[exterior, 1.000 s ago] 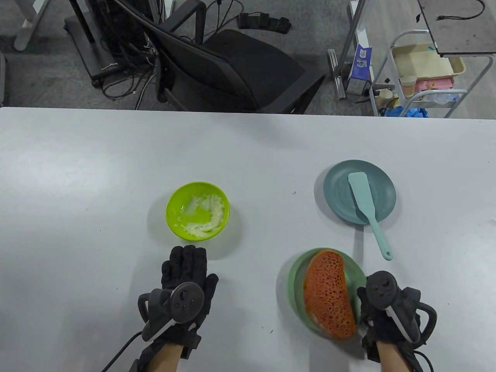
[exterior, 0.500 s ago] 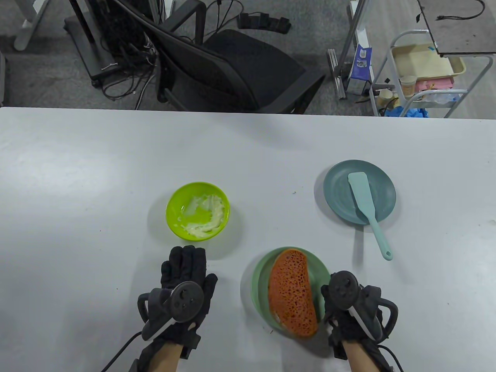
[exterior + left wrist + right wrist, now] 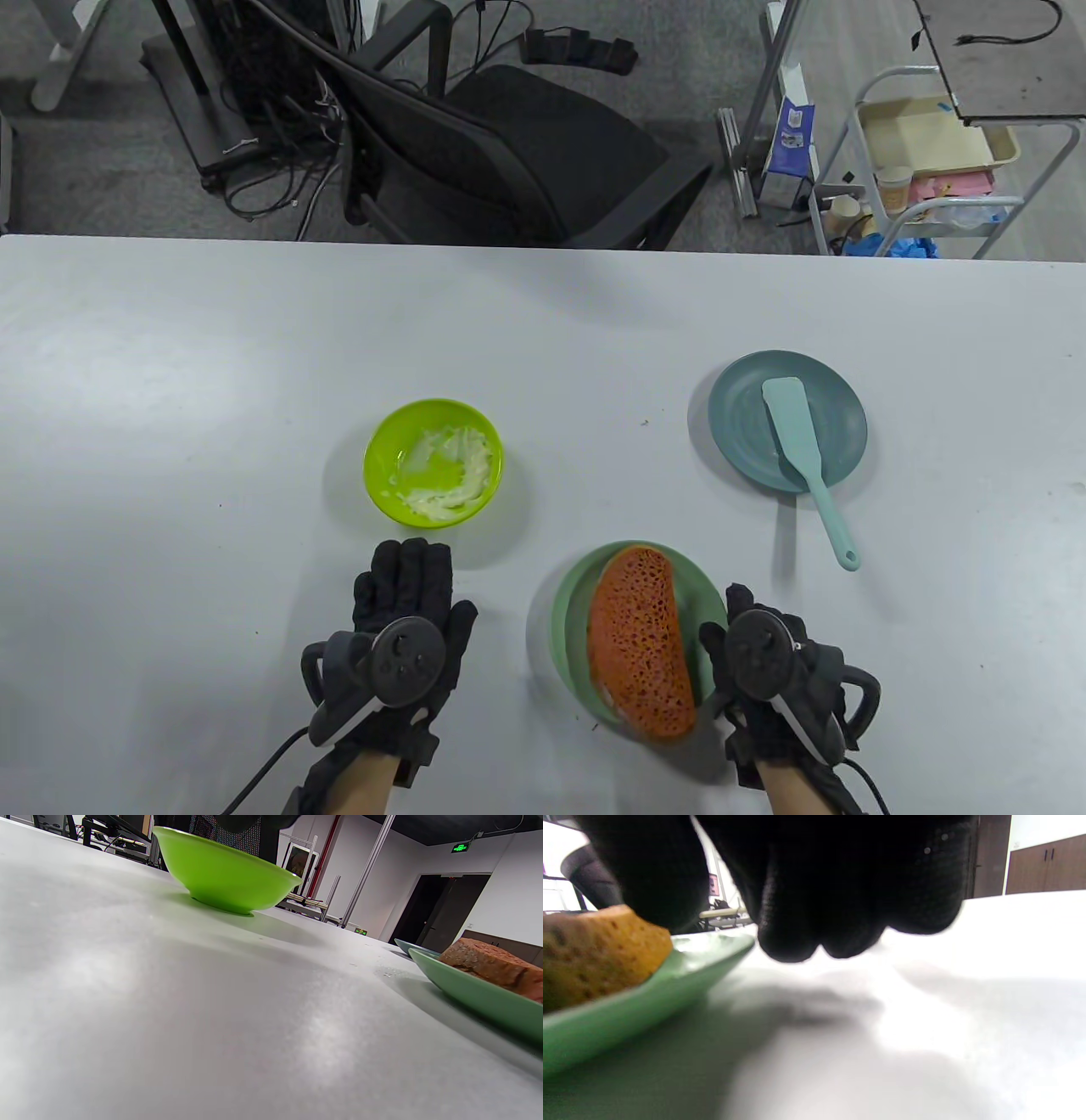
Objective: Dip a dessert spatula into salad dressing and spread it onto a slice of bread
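The dessert spatula [image 3: 802, 450], smooth pale teal with a flat squared blade, lies well beyond the right hand [image 3: 768, 671], untouched; its blade rests in the round blue-grey plate [image 3: 738, 407] and its slim handle sticks out over the rim onto the white table [image 3: 170, 424]. The right hand sits just beside the pale green plate [image 3: 568, 620], at its right rim, fingers relaxed and holding nothing. On that plate lies the porous, orange-brown bread slice [image 3: 640, 641]. Left of it, the left hand [image 3: 403, 611] rests flat on the table, fingers straight, empty. Just beyond its fingertips stands the glossy lime green bowl [image 3: 377, 441], holding smears of creamy white salad dressing [image 3: 454, 484].
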Demonstrator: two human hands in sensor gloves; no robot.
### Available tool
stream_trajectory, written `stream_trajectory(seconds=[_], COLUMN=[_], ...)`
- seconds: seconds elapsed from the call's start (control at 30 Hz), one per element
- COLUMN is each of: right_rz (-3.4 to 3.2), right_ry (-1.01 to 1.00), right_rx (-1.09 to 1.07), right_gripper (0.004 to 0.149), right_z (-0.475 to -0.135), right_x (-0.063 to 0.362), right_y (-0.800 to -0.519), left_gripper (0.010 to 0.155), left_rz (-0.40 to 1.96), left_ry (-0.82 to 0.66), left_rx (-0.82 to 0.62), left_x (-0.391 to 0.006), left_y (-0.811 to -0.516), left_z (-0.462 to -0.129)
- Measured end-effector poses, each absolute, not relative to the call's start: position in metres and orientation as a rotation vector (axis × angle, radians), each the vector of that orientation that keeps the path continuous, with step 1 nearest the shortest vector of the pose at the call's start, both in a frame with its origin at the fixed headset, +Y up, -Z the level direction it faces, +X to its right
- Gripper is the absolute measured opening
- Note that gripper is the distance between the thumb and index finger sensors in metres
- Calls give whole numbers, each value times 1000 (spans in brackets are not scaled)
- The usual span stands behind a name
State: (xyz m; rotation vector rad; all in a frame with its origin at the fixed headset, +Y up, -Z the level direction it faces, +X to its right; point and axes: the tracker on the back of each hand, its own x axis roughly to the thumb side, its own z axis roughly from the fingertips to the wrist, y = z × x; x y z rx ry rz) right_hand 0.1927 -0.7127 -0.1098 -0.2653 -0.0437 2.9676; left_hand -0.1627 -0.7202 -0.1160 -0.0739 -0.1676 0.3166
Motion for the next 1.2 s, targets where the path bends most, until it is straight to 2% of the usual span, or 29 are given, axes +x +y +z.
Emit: stream_trajectory(seconds=[0.2,0.33,0.6,0.83,1.03,1.2], right_rz=[2966,2925,2900,2853,2890,2908], right_ry=[-236,-399,-551,-511,-279,-134], right_rx=[-226,-245,-361,-527,-486,-401], right_gripper=[58,58,59,58,55,62], right_z=[-103,-111,-140,-165,-185,-198], right_x=[194,204,247,302,349,362], right_y=[-675,-644,-618,-629,-667,-693], left_gripper=[70,70,70,70,70,70], left_rz=[317,321,321,315,324,328], left_ry=[-173,-174,-184,-149,-151,-140], left_rx=[-75,-77,-79,-104,-102,-108], left_x=[-162,-162,-162,-164,-164,-164], left_y=[-721,-721,-721,-725,-724,-724], left_z=[-116,-116,-116,-120,-121,-121])
